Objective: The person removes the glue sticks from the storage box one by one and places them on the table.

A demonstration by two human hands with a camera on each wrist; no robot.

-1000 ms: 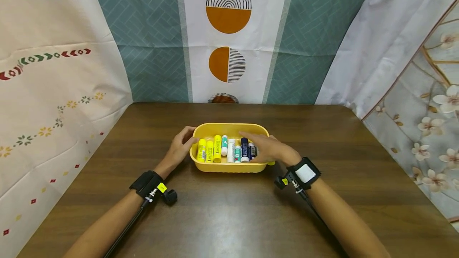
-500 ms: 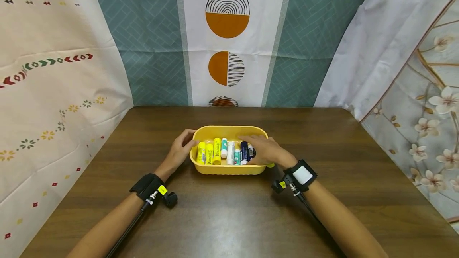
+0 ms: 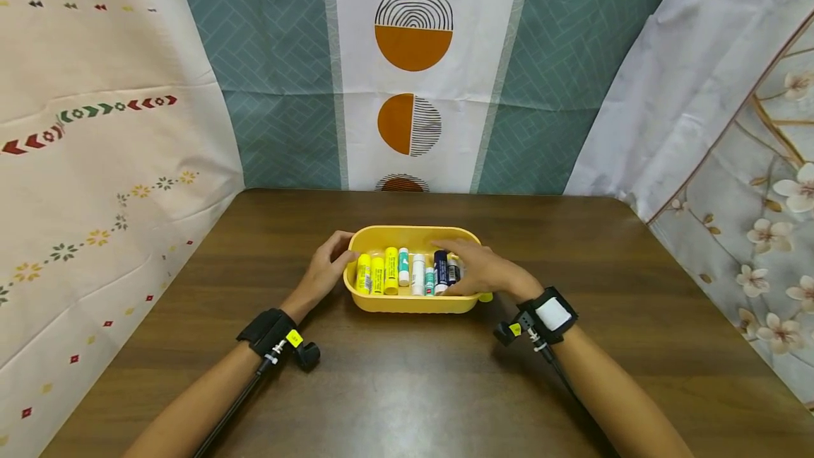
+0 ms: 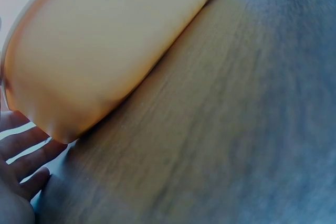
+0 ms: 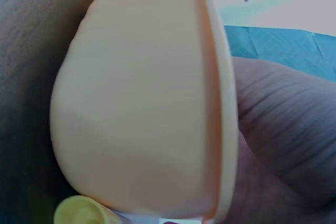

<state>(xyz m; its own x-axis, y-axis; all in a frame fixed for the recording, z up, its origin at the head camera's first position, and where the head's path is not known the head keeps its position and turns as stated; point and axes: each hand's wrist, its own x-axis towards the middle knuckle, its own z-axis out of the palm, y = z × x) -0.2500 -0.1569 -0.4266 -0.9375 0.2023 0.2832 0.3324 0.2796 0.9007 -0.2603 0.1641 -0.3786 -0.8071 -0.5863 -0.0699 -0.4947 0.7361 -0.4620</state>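
Observation:
A yellow oval plastic basket (image 3: 416, 304) stands on the table, with a row of glue sticks inside. At the left are yellow glue sticks (image 3: 391, 271), then white-and-teal ones (image 3: 403, 267), a white one (image 3: 417, 275), and navy ones (image 3: 441, 267) at the right. My left hand (image 3: 326, 268) holds the basket's left end, thumb at the rim and fingers along the outer wall (image 4: 94, 51). Over the right end reaches my right hand (image 3: 486, 271), thumb and fingers spread around the navy sticks. Its fingertips are hidden in the right wrist view.
A yellow tube end (image 5: 84, 212) pokes out beside the basket's right end, outside it. The brown wooden table (image 3: 407, 387) runs back to a patterned curtain (image 3: 420, 76). Each wrist wears a black strap with a camera (image 3: 308, 357) and a cable.
The head view has shifted slightly, first down and then to the left. Both hands stay in the same places at the basket, and the glue sticks keep their order.

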